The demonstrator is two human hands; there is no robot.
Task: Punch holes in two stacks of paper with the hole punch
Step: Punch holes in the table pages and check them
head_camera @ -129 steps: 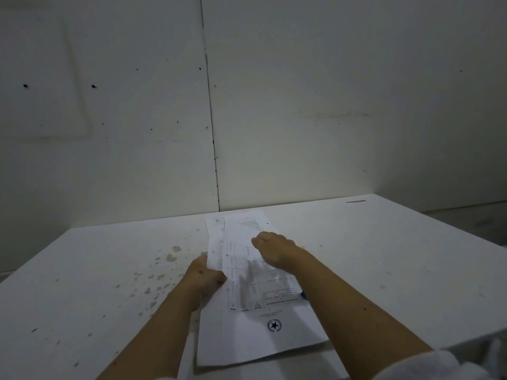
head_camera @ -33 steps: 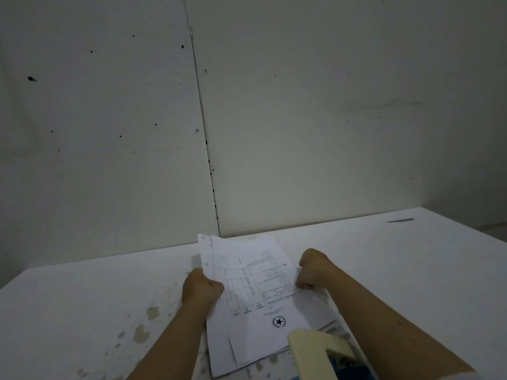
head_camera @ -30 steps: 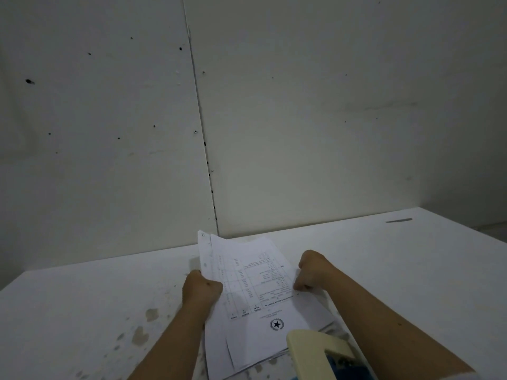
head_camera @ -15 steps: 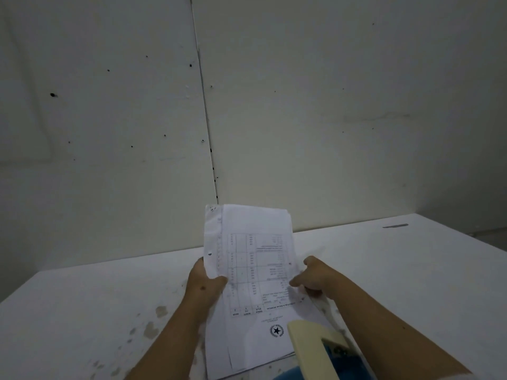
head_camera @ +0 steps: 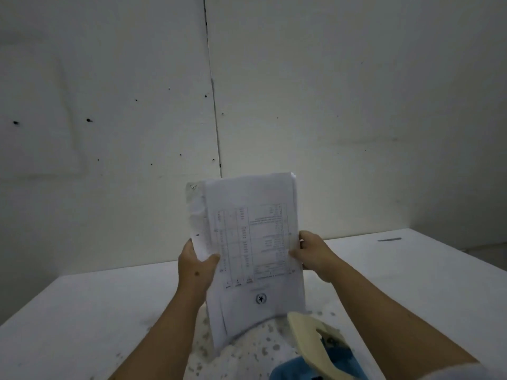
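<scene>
1. Paper stack [head_camera: 247, 242], white printed sheets, is standing nearly upright above the counter [head_camera: 82, 311], held in the air between both hands; its lower edge is hanging just above the counter surface, and whether it is touching cannot be told.
2. Top sheet is showing a printed table and a round star emblem [head_camera: 261, 298] near its lower end; the print is reading upside down to the wearer. Sheets behind are sticking out unevenly along the left edge.
3. Left hand [head_camera: 196, 266] is gripping the left edge of the stack, thumb lying across the front, fingers hidden behind the paper.
4. Right hand [head_camera: 312, 253] is gripping the right edge of the stack, thumb pressing on the front, fingers curling behind.
5. Hole punch [head_camera: 315, 341], cream lever over a blue base, is sitting on the counter near the bottom of the view, just right of the stack's lower end and close beside the right forearm.
6. Counter, white, is carrying scattered grey specks and stains [head_camera: 263, 349] below the stack.
7. Wall [head_camera: 356, 105], pale panels with a vertical seam and small dark holes, is rising behind the counter.
</scene>
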